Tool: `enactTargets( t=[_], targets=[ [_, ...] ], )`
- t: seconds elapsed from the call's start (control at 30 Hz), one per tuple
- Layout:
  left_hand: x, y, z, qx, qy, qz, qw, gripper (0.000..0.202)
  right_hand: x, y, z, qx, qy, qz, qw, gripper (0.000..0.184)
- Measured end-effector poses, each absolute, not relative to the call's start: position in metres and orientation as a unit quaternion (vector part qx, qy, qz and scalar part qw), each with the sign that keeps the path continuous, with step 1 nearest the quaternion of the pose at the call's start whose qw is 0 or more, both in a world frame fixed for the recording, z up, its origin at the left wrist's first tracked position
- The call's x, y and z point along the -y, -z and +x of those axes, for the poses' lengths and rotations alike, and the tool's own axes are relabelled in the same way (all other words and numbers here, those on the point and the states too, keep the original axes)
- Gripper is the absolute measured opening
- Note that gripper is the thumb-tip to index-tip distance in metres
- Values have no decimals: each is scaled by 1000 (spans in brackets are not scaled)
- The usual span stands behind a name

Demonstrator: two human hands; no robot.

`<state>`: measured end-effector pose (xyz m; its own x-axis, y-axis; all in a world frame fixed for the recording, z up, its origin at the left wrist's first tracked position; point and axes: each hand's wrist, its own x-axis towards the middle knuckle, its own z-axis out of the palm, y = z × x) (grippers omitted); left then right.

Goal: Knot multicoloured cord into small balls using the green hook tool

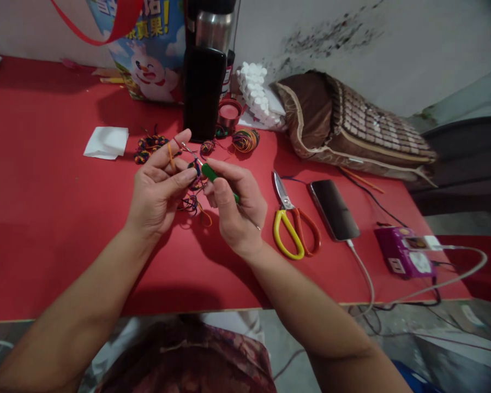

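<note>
My right hand [238, 203] is closed round the green handle of a crochet hook [209, 172], whose metal tip points up and left. In my left hand [159, 188] a small dark multicoloured piece of crochet [193, 170] is pinched between thumb and fingers. Orange and dark red yarn runs over my raised left index finger, close to the hook's tip. Loose tangled yarn [191, 204] hangs below the hands. Behind them lie a small yarn ball [207, 147], a larger yarn ball [246, 140] and a bundle of multicoloured crochet [149, 146].
Scissors [287, 204] and a charging phone [334, 210] lie right of my hands on the red table [45, 218]. A purple box [405, 252] with cables sits farther right. A black phone [204, 93] stands upright behind. White paper [106, 142] lies left; a brown cushion [352, 120] rests back right.
</note>
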<state>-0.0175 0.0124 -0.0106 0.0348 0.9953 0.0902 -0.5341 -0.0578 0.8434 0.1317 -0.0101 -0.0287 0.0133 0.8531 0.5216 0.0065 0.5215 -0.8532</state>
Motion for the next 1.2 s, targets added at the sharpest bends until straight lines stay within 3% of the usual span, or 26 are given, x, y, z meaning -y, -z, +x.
enactTargets(
  t=[1.2],
  targets=[
    [-30, -7, -51, -256, -505, 321, 759, 45, 3, -2, 160, 638, -401, -322, 573, 26]
  ],
)
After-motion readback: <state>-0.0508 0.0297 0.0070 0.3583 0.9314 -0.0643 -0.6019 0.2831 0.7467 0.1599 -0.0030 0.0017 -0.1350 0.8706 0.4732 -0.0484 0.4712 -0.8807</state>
